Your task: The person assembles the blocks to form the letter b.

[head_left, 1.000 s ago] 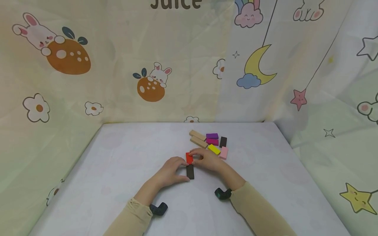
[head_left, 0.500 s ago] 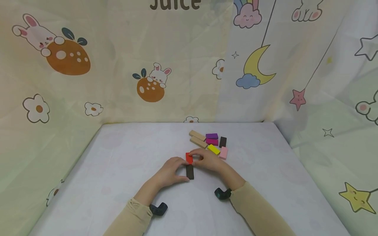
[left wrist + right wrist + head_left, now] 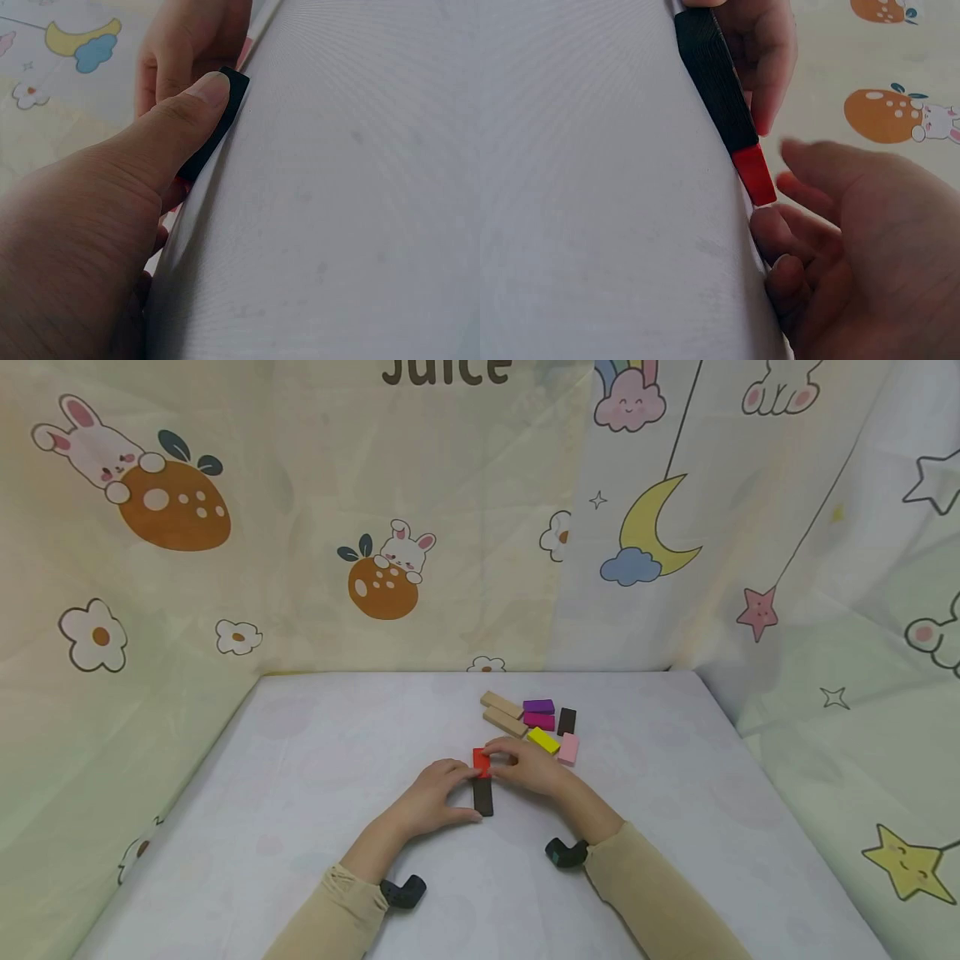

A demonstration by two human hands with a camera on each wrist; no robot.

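Note:
A black wooden block (image 3: 483, 799) lies flat mid-table, end to end with a shorter red block (image 3: 480, 760) on its far side. My left hand (image 3: 429, 799) spans the black block, thumb on its near end and forefinger by the seam with the red one. Seen from the left wrist, that thumb presses the end of the black block (image 3: 237, 84). My right hand (image 3: 528, 766) has its curled fingers at the red block's far end and right side. In the right wrist view a fingertip meets the end of the red block (image 3: 755, 176), and the thumb appears slightly apart.
Behind the right hand lies a group of loose blocks: two plain wood planks (image 3: 504, 721), a purple block (image 3: 538, 706), a magenta block (image 3: 538, 721), a yellow block (image 3: 543, 740), a pink block (image 3: 569, 749) and another black block (image 3: 567, 721). Printed cloth walls (image 3: 480, 477) enclose the white table (image 3: 315, 735).

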